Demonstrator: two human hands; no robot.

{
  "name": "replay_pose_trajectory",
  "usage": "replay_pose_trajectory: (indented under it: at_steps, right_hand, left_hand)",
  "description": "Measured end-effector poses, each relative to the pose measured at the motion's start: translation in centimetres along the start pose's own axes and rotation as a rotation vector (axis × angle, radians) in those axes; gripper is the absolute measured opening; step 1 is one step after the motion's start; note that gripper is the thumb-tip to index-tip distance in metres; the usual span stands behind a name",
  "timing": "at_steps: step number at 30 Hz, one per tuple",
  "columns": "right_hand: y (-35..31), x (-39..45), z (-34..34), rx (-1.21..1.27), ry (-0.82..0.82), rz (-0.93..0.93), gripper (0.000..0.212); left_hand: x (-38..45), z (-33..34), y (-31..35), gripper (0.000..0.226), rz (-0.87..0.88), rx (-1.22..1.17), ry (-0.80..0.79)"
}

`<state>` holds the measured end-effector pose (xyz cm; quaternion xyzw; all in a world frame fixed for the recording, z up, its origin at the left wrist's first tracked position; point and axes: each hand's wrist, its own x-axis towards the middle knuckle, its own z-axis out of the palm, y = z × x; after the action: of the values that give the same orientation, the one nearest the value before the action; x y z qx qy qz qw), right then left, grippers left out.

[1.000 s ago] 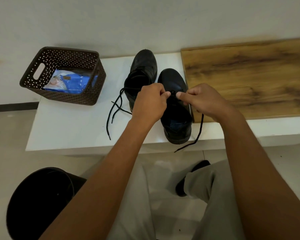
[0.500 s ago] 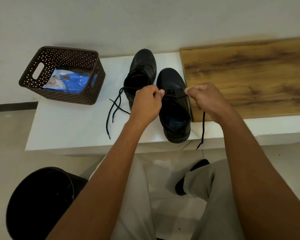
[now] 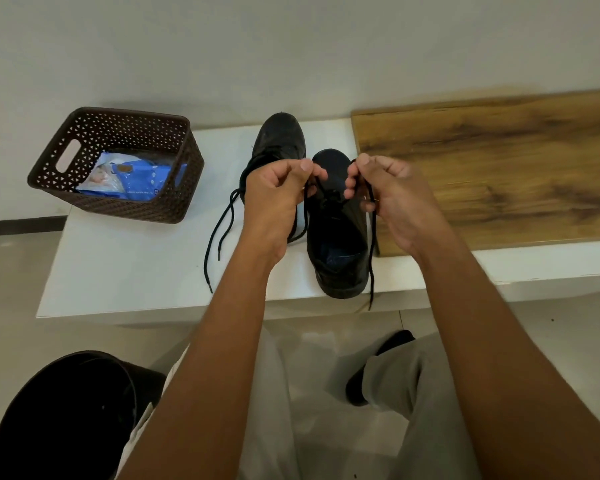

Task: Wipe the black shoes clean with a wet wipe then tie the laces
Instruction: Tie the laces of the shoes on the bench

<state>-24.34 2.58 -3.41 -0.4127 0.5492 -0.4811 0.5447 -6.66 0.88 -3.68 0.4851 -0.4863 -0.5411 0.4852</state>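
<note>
My left hand (image 3: pixel 274 195) and right hand (image 3: pixel 392 192) each pinched a lace (image 3: pixel 372 244) above the near shoe (image 3: pixel 336 237) on the white bench (image 3: pixel 125 271). At ten o'clock sat a basket (image 3: pixel 118 164); at two o'clock a wooden board (image 3: pixel 499 168) met the pale wall (image 3: pixel 291 46).

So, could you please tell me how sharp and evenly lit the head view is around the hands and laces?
Head view: soft, even light with no glare; the left hand and right hand look slightly blurred; the right shoe is so dark its detail is lost; the board edges bow from wide-angle distortion.
</note>
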Motion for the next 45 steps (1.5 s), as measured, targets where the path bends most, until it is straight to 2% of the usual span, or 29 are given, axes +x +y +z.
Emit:
replay_pose_trajectory:
  at_steps: [3,7,14,20,23,25,28,32,35,39,45]
  right_hand:
    - [0.4,0.5,0.7,-0.065,0.12,-0.055,0.028]
    - [0.6,0.7,0.9,-0.055,0.071,-0.072,0.023]
    - [0.9,1.3,1.0,-0.12,0.099,-0.11,0.022]
    - [0.9,1.4,0.5,-0.168,0.032,-0.04,0.027]
    - [0.8,1.5,0.5,-0.13,0.069,-0.025,0.02]
    - [0.8,1.6,0.7,-0.099,0.083,-0.009,0.024]
    - [1.0,1.6,0.7,-0.045,0.087,0.016,0.027]
    - [1.0,1.5,0.9,-0.006,0.123,0.006,0.019]
    - [0.9,1.3,1.2,-0.012,0.139,0.003,0.018]
    - [0.8,1.4,1.0,-0.127,0.088,-0.056,0.014]
    - [0.2,1.4,0.1,-0.246,-0.037,-0.105,0.016]
  left_hand:
    - [0.5,1.1,-0.1,0.026,-0.059,-0.159,0.019]
    - [0.6,1.4,-0.9,0.019,-0.083,-0.18,0.015]
    - [1.0,1.8,-1.2,0.018,-0.032,-0.139,0.13]
    - [1.2,1.4,-1.0,0.021,-0.051,-0.104,0.062]
    - [1.2,1.6,-0.6,0.017,-0.053,-0.092,0.101]
    - [1.3,1.5,-0.5,0.02,-0.05,-0.067,0.12]
    - [1.5,1.3,-0.6,0.017,-0.035,-0.028,0.089]
    - [1.5,1.5,-0.9,0.015,-0.011,0.082,0.042]
    - [1.5,1.5,-0.6,0.017,-0.037,0.045,-0.001]
    - [1.6,1.4,-0.4,0.032,-0.067,0.011,0.044]
    - [1.4,1.6,-0.6,0.025,-0.09,0.026,0.068]
